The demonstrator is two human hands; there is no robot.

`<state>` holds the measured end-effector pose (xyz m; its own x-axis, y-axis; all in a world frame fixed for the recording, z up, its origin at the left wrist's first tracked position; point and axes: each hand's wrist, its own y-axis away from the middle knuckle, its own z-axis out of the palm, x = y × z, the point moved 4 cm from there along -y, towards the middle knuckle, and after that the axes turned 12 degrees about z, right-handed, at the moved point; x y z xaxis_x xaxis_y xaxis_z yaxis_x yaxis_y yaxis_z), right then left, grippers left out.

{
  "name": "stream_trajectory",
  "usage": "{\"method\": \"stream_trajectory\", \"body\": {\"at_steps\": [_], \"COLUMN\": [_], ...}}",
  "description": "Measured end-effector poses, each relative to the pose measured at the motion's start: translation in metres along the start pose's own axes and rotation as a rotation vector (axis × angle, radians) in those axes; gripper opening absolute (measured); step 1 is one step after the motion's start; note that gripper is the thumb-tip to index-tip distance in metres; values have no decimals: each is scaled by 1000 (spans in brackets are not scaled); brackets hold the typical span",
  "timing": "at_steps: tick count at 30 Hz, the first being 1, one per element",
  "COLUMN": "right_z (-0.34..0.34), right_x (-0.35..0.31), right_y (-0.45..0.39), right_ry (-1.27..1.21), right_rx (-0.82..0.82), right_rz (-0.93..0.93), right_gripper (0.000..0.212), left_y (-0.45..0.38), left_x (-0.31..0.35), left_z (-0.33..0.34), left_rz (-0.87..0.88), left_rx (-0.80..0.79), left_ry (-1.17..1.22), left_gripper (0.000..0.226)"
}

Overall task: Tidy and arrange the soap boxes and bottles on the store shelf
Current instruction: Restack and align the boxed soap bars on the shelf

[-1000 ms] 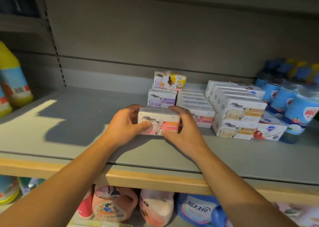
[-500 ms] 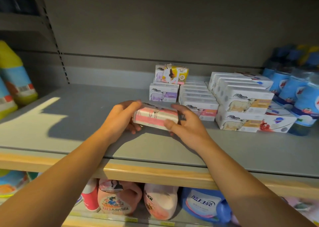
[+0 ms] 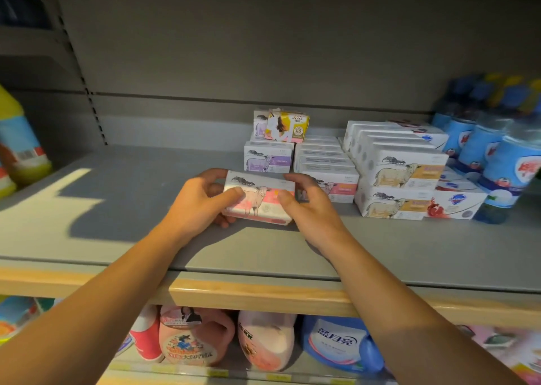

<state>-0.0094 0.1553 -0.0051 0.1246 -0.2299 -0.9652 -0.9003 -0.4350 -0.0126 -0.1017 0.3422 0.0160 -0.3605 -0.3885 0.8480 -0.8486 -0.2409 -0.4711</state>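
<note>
White-and-pink sheep-printed soap box (image 3: 259, 198) tilts above the shelf (image 3: 123, 209); left hand (image 3: 199, 201) and right hand (image 3: 307, 209) grip its ends.

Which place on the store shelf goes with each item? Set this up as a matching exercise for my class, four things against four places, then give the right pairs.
Things
1. pink sheep soap box
2. yellow soap pack
3. blue-labelled bottles
4. pomegranate soap box

Places
A. far right of the shelf
B. held between left hand and right hand
C. front right, beside the orange sheep boxes
D. on top of the purple boxes at the back

Pairs: 1-B, 2-D, 3-A, 4-C
</note>
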Motion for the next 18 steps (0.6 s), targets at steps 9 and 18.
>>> {"method": "stream_trajectory", "body": {"at_steps": [9,18], "right_z": [-5,-7], "right_x": [-7,-18], "right_y": [6,21], "right_ry": [105,240], "right_rx": [109,115], "right_rz": [-95,-281], "right_gripper": [54,56], "left_y": [12,15], "left_x": [21,30], "left_z": [8,13], "left_rz": [359,479], "left_rx": [31,-3], "left_ry": [-394,-363], "left_gripper": [59,50]}}
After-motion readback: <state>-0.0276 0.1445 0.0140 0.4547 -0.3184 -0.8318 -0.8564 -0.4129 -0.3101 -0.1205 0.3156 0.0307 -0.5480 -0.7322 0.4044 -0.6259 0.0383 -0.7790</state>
